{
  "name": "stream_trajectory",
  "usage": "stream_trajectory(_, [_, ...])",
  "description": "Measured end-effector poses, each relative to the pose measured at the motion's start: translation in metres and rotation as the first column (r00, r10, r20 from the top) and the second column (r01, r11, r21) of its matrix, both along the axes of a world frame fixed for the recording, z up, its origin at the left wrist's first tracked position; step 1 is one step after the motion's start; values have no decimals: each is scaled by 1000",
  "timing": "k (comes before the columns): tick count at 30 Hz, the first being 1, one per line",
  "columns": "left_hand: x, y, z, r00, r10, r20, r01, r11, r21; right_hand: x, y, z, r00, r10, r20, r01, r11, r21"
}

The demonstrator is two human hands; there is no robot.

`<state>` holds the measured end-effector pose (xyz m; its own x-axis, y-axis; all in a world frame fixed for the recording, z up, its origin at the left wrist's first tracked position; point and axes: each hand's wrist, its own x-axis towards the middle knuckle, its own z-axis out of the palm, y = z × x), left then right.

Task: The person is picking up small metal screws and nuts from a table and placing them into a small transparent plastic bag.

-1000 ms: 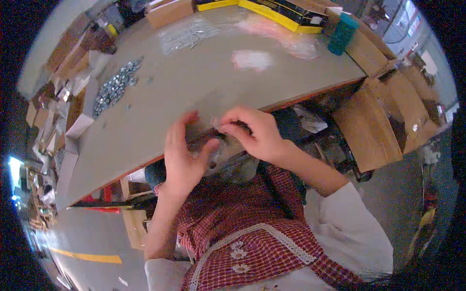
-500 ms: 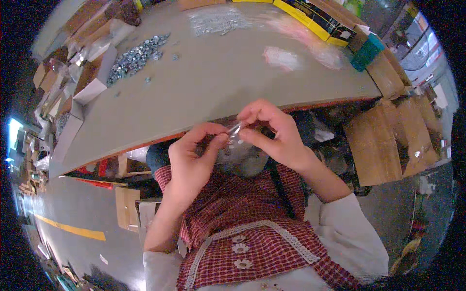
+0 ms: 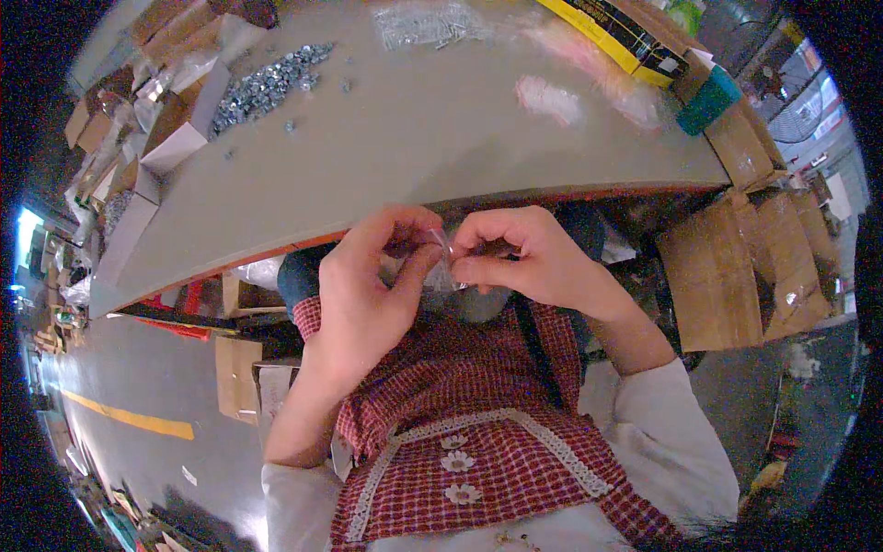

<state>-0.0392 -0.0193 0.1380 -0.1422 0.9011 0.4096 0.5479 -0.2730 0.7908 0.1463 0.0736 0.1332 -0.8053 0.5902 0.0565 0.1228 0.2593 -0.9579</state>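
Observation:
Between my two hands, just off the near edge of the table, is a small clear plastic bag (image 3: pixel 445 259). My left hand (image 3: pixel 368 281) pinches one side of it with thumb and forefinger. On the other side, my right hand (image 3: pixel 543 262) grips it the same way, thumb below and fingers curled above. The two sets of fingertips are close together. Whether anything is inside the bag is too blurred to tell. Below the hands lies my lap, covered by a red checked apron (image 3: pixel 451 377).
Loose shiny metal parts (image 3: pixel 267 92) lie in a heap on the grey table (image 3: pixel 395 138). Farther back is a clear bag of thin pieces (image 3: pixel 430 25). Pinkish plastic bags (image 3: pixel 621 83) lie near a yellow-black box (image 3: pixel 612 37). Cardboard (image 3: pixel 708 276) stands at right, open boxes (image 3: pixel 189 129) at left.
My right hand has come slightly lower, its raised fingers now curled nearer the left ones. Both hands still pinch the plastic bag. The whole view has shifted a little.

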Motion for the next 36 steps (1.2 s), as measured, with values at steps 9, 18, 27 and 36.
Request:
stream_trajectory(9, [-1,-4,7,858,291,-423,-136,923,361,-1,-4,1,997,-35,-69,44,990,131])
stream_trajectory(18, [12,-10,9,998,-45,50,55,973,-222,-7,-8,-9,996,-76,-49,90,878,470])
stream_trajectory(27, [12,-3,-2,978,-94,187,143,953,-269,4,-4,-15,999,-22,-30,31,940,339])
stream_trajectory(36, [15,3,-8,947,-129,293,212,938,-273,10,-4,-15,998,5,-65,17,946,322])
